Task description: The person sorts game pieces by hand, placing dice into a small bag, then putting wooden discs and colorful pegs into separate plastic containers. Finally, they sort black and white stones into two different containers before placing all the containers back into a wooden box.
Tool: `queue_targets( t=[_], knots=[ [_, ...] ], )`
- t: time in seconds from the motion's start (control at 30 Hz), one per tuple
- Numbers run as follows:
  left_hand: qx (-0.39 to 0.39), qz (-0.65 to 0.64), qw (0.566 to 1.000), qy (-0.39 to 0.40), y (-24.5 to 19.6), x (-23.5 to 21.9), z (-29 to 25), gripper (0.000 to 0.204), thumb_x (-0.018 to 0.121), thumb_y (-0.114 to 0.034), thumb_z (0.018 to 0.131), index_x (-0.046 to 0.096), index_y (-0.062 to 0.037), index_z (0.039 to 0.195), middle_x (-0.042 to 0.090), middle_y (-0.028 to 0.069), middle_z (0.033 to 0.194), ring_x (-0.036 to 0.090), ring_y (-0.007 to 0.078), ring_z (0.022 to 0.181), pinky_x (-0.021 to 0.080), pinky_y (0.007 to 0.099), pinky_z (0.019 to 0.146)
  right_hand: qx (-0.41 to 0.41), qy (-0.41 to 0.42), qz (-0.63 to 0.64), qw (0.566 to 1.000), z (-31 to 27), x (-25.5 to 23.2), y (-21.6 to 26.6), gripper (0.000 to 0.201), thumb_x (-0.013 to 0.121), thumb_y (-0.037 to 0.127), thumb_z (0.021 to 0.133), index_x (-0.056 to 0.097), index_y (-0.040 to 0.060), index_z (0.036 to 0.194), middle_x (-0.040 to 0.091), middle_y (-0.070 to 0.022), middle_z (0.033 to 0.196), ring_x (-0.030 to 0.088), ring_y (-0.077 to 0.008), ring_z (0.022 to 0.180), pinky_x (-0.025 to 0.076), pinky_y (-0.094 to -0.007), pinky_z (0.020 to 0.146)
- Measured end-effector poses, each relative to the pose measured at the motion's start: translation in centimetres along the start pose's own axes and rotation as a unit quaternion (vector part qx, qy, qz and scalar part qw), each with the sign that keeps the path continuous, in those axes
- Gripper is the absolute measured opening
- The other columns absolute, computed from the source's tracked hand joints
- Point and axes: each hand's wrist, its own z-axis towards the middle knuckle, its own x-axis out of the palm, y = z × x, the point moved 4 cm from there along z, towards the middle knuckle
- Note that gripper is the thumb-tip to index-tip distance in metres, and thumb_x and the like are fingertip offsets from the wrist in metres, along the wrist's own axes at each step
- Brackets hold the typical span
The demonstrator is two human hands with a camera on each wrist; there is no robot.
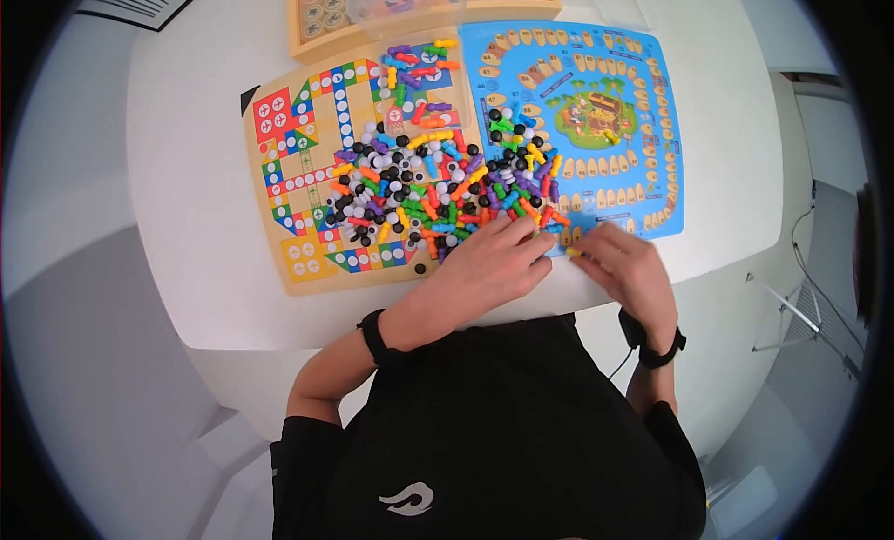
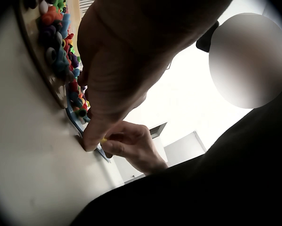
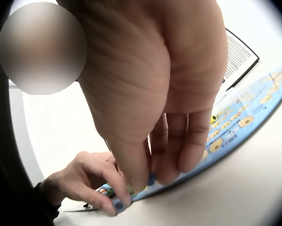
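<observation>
My left hand (image 1: 498, 268) is at the front edge of the boards, beside a heap of small colourful figure-shaped pieces (image 1: 447, 205). In the right wrist view its thumb and index finger pinch a blue piece (image 3: 118, 205) with a round cup-like end. Just to the right, my right hand (image 1: 629, 268) is over the near edge of the blue game board (image 1: 643, 93). It pinches a small yellow piece (image 1: 573, 252), which also shows between its fingertips in the left wrist view. The palm hides most of those fingertips in the right wrist view.
Black and white balls are mixed into the heap, which covers parts of a ludo-type board (image 1: 307, 158) and the blue board. A clear plastic box (image 1: 410, 9) and a wooden box (image 1: 303, 33) stand at the back. One yellow figure (image 1: 610, 137) stands on the blue board.
</observation>
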Motion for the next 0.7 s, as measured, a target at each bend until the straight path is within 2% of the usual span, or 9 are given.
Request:
queue_targets(
  t=[0.07, 0.1, 0.17, 0.2, 0.3, 0.37, 0.57, 0.7],
  knots=[
    [-0.014, 0.010, 0.998, -0.057, 0.2, -0.7, 0.0, 0.017, 0.075, -0.012, 0.081, 0.069, -0.0092, 0.097, 0.061, 0.0011, 0.103, 0.057, 0.0201, 0.098, 0.050, 0.0341, 0.081, 0.014, -0.022, -0.008, 1.000, 1.2, -0.8, -0.1, 0.020, 0.082, 0.006, 0.083, 0.072, 0.0041, 0.101, 0.069, -0.0071, 0.098, 0.070, -0.0284, 0.082, 0.057, -0.0383, 0.069],
    [-0.015, 0.013, 0.998, -0.056, 0.3, -0.9, 0.0, 0.017, 0.075, -0.012, 0.081, 0.069, -0.0092, 0.097, 0.061, 0.0011, 0.103, 0.057, 0.0201, 0.098, 0.050, 0.0341, 0.081, 0.033, -0.061, -0.011, 0.998, 2.0, -1.1, -0.2, 0.022, 0.082, 0.007, 0.083, 0.073, 0.0037, 0.102, 0.069, -0.0077, 0.098, 0.070, -0.0289, 0.083, 0.057, -0.0381, 0.069],
    [-0.081, 0.001, 0.988, -0.131, 1.2, -2.1, -0.1, 0.020, 0.080, -0.013, 0.079, 0.072, -0.0098, 0.097, 0.063, 0.0011, 0.098, 0.058, 0.0204, 0.094, 0.051, 0.0349, 0.079, 0.052, -0.128, -0.026, 0.990, 3.0, -1.1, -0.8, 0.024, 0.082, 0.007, 0.084, 0.074, 0.0033, 0.106, 0.070, -0.0087, 0.101, 0.071, -0.0295, 0.085, 0.057, -0.0377, 0.070],
    [-0.081, 0.004, 0.988, -0.131, 1.6, -2.3, -0.2, 0.020, 0.080, -0.013, 0.079, 0.072, -0.0098, 0.097, 0.063, 0.0011, 0.098, 0.058, 0.0204, 0.094, 0.051, 0.0349, 0.079, 0.049, -0.130, -0.025, 0.990, 3.5, -0.9, -0.9, 0.024, 0.082, 0.007, 0.084, 0.074, 0.0033, 0.106, 0.070, -0.0087, 0.101, 0.071, -0.0295, 0.085, 0.057, -0.0377, 0.070],
    [-0.161, 0.012, 0.961, -0.223, 3.3, -4.5, -0.8, 0.021, 0.083, -0.011, 0.079, 0.075, -0.0090, 0.098, 0.064, 0.0023, 0.093, 0.060, 0.0231, 0.091, 0.052, 0.0372, 0.080, 0.023, -0.131, -0.028, 0.991, 4.5, 0.0, -0.6, 0.025, 0.082, 0.009, 0.084, 0.074, 0.0035, 0.107, 0.070, -0.0085, 0.102, 0.071, -0.0292, 0.085, 0.057, -0.0381, 0.071],
    [-0.184, 0.025, 0.955, -0.230, 4.3, -4.8, -1.4, 0.021, 0.083, -0.010, 0.080, 0.075, -0.0087, 0.099, 0.064, 0.0030, 0.094, 0.060, 0.0240, 0.092, 0.052, 0.0378, 0.080, 0.027, -0.098, -0.013, 0.995, 4.9, 1.1, -0.4, 0.023, 0.082, 0.009, 0.083, 0.073, 0.0027, 0.104, 0.069, -0.0088, 0.099, 0.070, -0.0290, 0.083, 0.057, -0.0383, 0.071],
    [-0.276, 0.050, 0.931, -0.235, 6.7, -5.5, -4.2, 0.026, 0.082, -0.009, 0.083, 0.075, -0.0105, 0.108, 0.066, 0.0042, 0.100, 0.059, 0.0256, 0.096, 0.052, 0.0383, 0.082, 0.087, -0.103, 0.018, 0.991, 5.2, 1.9, -1.1, 0.018, 0.079, 0.004, 0.084, 0.071, 0.0019, 0.100, 0.067, -0.0093, 0.098, 0.070, -0.0279, 0.081, 0.056, -0.0375, 0.069],
    [-0.313, 0.040, 0.919, -0.236, 7.1, -6.3, -5.4, 0.028, 0.080, -0.010, 0.086, 0.074, -0.0109, 0.114, 0.067, 0.0049, 0.107, 0.060, 0.0263, 0.099, 0.052, 0.0383, 0.085, 0.109, -0.119, 0.025, 0.987, 5.7, 0.4, -1.1, 0.018, 0.078, 0.003, 0.085, 0.071, 0.0025, 0.102, 0.068, -0.0094, 0.101, 0.071, -0.0289, 0.084, 0.057, -0.0376, 0.071]
  ],
)
